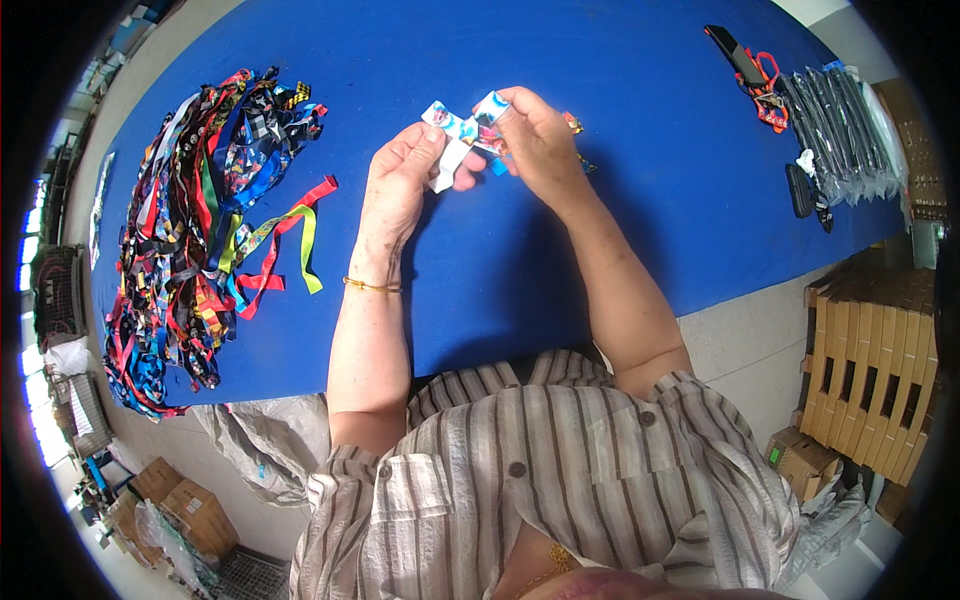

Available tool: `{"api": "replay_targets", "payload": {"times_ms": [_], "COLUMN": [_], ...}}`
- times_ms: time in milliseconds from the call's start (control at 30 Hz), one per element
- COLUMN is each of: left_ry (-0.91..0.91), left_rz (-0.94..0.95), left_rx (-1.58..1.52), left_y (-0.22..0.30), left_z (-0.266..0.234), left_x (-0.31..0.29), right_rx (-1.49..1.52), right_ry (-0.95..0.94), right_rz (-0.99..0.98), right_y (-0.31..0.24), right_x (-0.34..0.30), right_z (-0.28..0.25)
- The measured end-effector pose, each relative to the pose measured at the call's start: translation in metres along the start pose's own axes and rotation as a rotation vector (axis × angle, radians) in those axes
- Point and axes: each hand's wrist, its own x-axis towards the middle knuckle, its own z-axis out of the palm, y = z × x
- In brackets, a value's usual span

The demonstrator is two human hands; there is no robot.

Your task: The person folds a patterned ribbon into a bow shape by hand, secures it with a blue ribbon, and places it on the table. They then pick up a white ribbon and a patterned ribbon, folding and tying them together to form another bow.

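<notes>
Over the blue table, both my hands pinch a printed ribbon (449, 166), white with blue and pink patches, folded so that its white underside shows. My left hand (402, 165) grips one end between thumb and fingers. My right hand (543, 140) closes on the other end, its thumb pressed on the print. Behind my right hand a small colourful piece (573, 123) peeks out, mostly hidden, and I cannot tell whether it belongs to the ribbon. To the left lies a long heap of multicoloured ribbons (190, 230), with red and lime-green ends trailing toward the middle.
At the table's far right is a row of dark items in clear plastic (835, 125). Beside it lie a black flat device (733, 52), an orange-red strap (769, 100) and a small black object (799, 190). Cartons (195, 515) stand on the floor, lower left; stacked cardboard (870, 370) on the right.
</notes>
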Motion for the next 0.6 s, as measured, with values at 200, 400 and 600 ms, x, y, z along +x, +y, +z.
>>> {"api": "replay_targets", "payload": {"times_ms": [200,400,600], "left_ry": [-0.016,0.053,0.050], "left_rz": [0.048,0.031,0.029], "left_rx": [-0.081,-0.045,-0.057], "left_y": [-0.004,-0.003,0.002], "left_z": [-0.006,-0.008,-0.007], "left_x": [0.002,0.002,0.001], "right_rx": [0.005,-0.058,-0.080], "right_ry": [-0.024,-0.006,-0.035], "right_rz": [-0.012,-0.112,-0.079], "right_y": [0.009,0.013,0.012], "right_x": [0.003,0.005,0.003], "right_z": [0.002,0.004,0.001]}}
